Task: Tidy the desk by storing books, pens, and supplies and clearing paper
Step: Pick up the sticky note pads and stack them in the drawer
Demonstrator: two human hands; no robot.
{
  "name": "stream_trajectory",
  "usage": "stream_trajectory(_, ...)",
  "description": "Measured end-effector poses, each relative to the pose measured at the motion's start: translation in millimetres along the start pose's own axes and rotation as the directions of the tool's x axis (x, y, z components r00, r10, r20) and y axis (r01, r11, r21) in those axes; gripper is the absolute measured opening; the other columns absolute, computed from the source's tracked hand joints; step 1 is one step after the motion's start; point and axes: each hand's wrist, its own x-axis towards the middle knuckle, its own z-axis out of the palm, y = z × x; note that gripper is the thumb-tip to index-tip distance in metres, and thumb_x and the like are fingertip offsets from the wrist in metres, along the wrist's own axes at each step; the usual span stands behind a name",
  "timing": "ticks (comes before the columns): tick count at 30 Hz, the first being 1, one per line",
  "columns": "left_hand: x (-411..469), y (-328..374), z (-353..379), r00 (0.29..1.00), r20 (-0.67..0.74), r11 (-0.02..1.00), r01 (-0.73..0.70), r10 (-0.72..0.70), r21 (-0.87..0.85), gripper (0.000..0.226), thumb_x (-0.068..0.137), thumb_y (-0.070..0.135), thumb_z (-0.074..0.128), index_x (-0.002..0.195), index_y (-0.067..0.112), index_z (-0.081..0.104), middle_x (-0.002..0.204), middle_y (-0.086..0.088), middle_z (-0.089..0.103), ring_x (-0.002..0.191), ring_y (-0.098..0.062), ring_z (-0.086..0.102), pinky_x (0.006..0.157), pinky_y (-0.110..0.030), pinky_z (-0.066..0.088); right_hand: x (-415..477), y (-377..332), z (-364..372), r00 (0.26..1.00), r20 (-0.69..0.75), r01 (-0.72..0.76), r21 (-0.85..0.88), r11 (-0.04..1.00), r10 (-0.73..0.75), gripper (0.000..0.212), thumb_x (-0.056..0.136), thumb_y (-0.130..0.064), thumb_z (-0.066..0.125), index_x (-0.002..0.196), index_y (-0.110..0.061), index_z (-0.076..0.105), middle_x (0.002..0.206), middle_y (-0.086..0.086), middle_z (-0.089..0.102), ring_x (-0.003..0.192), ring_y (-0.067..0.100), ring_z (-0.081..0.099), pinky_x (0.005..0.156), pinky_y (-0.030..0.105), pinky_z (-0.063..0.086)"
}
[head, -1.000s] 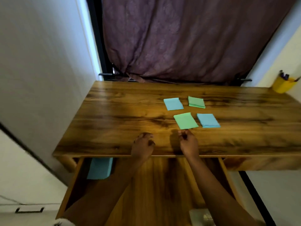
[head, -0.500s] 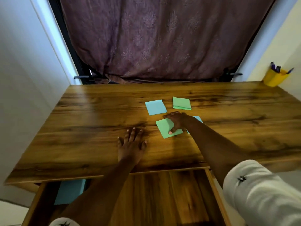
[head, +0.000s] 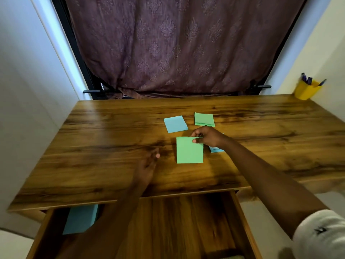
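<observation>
Drawer (head: pixel 240 221) is open, with a blue pad (head: pixel 80 221) tucked in its left corner. The yellow cup (head: pixel 306 89) at the far right holds pens (head: pixel 306 80). My right hand (head: pixel 209 137) pinches the green pad (head: pixel 189 152) by its top edge, mid-desk (head: pixel 93 156). My left hand (head: pixel 147 165) is loose beside it, kinda blurry. A second blue pad (head: pixel 216 149) is mostly hidden under my wrist.

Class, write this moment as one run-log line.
right hand: pinches near green note pad | left hand: open, over desk | drawer: open
</observation>
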Motion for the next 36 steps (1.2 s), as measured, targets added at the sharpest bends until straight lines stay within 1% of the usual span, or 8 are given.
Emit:
stream_trajectory(5,-4,44,14,0.975,0.125,0.909,0.215,-0.181,-0.358,0.039,0.084,0.029,0.066,0.121,0.017,0.059,0.12,-0.005,0.064,0.104,-0.02,0.063,0.08,-0.031,0.055,-17,-52,18,0.985,0.137,0.1,0.027,0.995,-0.103,0.02,0.084,-0.013,0.069,0.103,-0.012,0.068,0.098,-0.001,0.066,0.093,0.015,0.061,0.083,0.032,0.05)
stream_trajectory(8,-1,50,12,0.908,0.166,0.81,0.418,-0.384,-0.412,0.053,0.071,0.032,0.074,0.119,0.016,0.057,0.114,-0.01,0.066,0.101,-0.031,0.063,0.084,-0.043,0.052,-17,-74,30,0.979,0.161,0.115,0.082,0.99,-0.127,0.019,0.084,-0.014,0.069,0.102,-0.013,0.068,0.091,-0.005,0.065,0.086,0.009,0.06,0.076,0.024,0.048)
stream_trajectory(11,0,46,2,0.861,0.242,0.699,0.506,-0.448,-0.506,0.028,0.085,0.015,0.065,0.112,0.01,0.058,0.102,-0.01,0.066,0.088,-0.028,0.062,0.072,-0.038,0.051,-7,-78,37,0.982,0.14,0.101,0.155,0.983,-0.123,0.02,0.084,-0.015,0.069,0.104,-0.015,0.068,0.098,-0.001,0.069,0.094,0.012,0.062,0.085,0.026,0.049)
stream_trajectory(15,14,40,-7,0.859,0.164,0.658,0.481,-0.484,-0.58,0.017,0.089,0.009,0.06,0.106,0.008,0.059,0.094,-0.009,0.065,0.08,-0.024,0.061,0.064,-0.035,0.049,31,-63,36,0.997,-0.045,0.067,0.136,0.988,-0.061,0.021,0.09,-0.007,0.057,0.108,-0.012,0.067,0.102,-0.001,0.065,0.1,0.017,0.06,0.098,0.032,0.047)
stream_trajectory(18,31,35,-12,0.849,0.125,0.634,0.474,-0.514,-0.611,0.015,0.09,0.009,0.059,0.104,0.008,0.058,0.093,-0.01,0.064,0.081,-0.025,0.06,0.065,-0.037,0.048,73,-38,29,0.989,-0.143,0.022,-0.131,0.991,-0.041,0.031,0.09,-0.012,0.059,0.121,-0.014,0.06,0.125,0.006,0.06,0.115,0.024,0.055,0.096,0.027,0.042)
stream_trajectory(23,59,25,-12,0.856,0.075,0.642,0.438,-0.511,-0.629,0.009,0.088,0.008,0.06,0.097,0.012,0.06,0.098,-0.012,0.064,0.081,-0.026,0.061,0.067,-0.036,0.049,145,-16,12,0.999,0.034,0.005,-0.557,0.83,0.017,0.069,0.086,-0.026,0.066,0.144,-0.014,0.031,0.15,0.011,0.033,0.135,0.03,0.034,0.11,0.038,0.032)
stream_trajectory(30,71,14,-12,0.861,0.09,0.623,0.431,-0.501,-0.652,0.012,0.088,0.008,0.059,0.099,0.012,0.06,0.094,-0.011,0.066,0.082,-0.027,0.062,0.069,-0.038,0.05,179,-16,6,0.971,0.218,0.086,-0.697,0.712,0.096,0.095,0.068,-0.042,0.081,0.144,-0.017,0.03,0.146,0.008,0.037,0.131,0.029,0.037,0.108,0.042,0.033)
stream_trajectory(36,42,21,-13,0.837,0.142,0.567,0.473,-0.529,-0.674,0.007,0.09,0.009,0.056,0.096,0.012,0.059,0.093,-0.01,0.065,0.08,-0.025,0.06,0.068,-0.036,0.048,153,-6,13,0.999,0.033,0.044,-0.532,0.846,-0.032,0.047,0.082,-0.018,0.07,0.126,-0.009,0.056,0.134,0.012,0.053,0.122,0.029,0.048,0.097,0.032,0.038)
